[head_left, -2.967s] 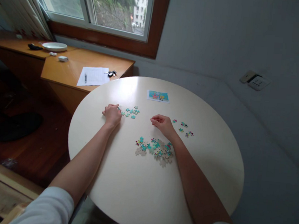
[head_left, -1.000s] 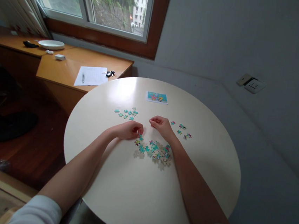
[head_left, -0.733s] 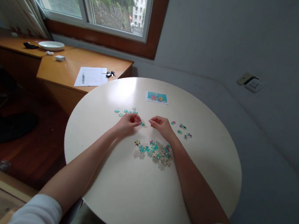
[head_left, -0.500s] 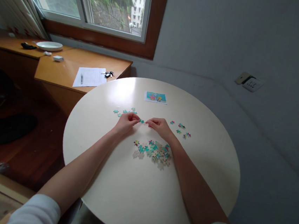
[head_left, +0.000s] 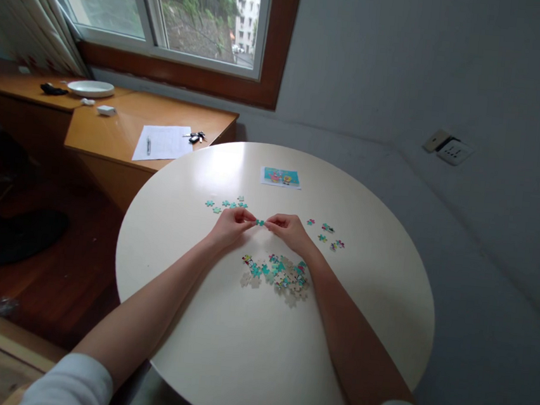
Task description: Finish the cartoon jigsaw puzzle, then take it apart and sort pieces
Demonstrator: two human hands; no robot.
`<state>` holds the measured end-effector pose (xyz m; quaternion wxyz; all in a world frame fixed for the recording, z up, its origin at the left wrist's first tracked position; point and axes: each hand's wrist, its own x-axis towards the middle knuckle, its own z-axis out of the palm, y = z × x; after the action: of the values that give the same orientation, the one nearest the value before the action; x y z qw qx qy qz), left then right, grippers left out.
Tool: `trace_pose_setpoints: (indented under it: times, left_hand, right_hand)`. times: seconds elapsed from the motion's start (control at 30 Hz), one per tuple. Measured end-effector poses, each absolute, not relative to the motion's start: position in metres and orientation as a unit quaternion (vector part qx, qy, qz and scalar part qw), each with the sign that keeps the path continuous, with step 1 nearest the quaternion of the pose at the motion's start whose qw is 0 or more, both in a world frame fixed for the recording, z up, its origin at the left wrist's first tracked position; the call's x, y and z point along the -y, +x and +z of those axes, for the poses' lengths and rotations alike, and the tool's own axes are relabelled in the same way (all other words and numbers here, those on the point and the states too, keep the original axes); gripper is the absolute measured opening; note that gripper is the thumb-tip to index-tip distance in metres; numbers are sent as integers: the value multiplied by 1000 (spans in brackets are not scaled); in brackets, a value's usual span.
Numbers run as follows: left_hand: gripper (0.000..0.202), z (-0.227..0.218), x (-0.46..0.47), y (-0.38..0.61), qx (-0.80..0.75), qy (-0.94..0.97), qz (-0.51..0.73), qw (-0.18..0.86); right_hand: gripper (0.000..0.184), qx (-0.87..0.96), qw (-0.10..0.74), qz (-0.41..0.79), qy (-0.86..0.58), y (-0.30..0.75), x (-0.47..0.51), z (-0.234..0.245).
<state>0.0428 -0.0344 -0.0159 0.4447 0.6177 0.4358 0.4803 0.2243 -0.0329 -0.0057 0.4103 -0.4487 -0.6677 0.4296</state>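
My left hand (head_left: 231,223) and my right hand (head_left: 290,230) meet fingertip to fingertip over the round cream table (head_left: 217,350), both pinched on small teal puzzle pieces (head_left: 260,222) held between them. A pile of mixed puzzle pieces (head_left: 278,275) lies just in front of my hands. A row of teal pieces (head_left: 224,204) sits behind my left hand. A few multicoloured pieces (head_left: 328,235) lie to the right of my right hand. The reference picture (head_left: 280,177) rests at the far side of the table.
A wooden desk (head_left: 114,130) stands to the left, bearing a sheet of paper with a pen (head_left: 162,142), keys (head_left: 195,136) and a white plate (head_left: 90,88). A window runs above it. A wall socket (head_left: 451,149) sits on the grey wall at right.
My left hand went from the teal row to the pile, picked up a teal piece and carried it up to my right hand's fingertips. My right hand barely moved.
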Motion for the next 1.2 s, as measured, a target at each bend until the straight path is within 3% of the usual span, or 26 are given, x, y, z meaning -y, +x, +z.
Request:
trace_pose_setpoints:
  times: [0.2, 0.67, 1.2]
  left_hand:
    - [21, -16, 36, 45, -426, 628, 484, 436]
    - [15, -17, 34, 44, -447, 634, 489, 399]
    - [21, -13, 38, 44, -405, 649, 455, 456]
  right_hand:
    - [26, 660, 419, 429, -452, 225, 31, -7]
    - [23, 654, 426, 434, -450, 225, 32, -6]
    - [26, 660, 428, 429, -445, 227, 28, -11]
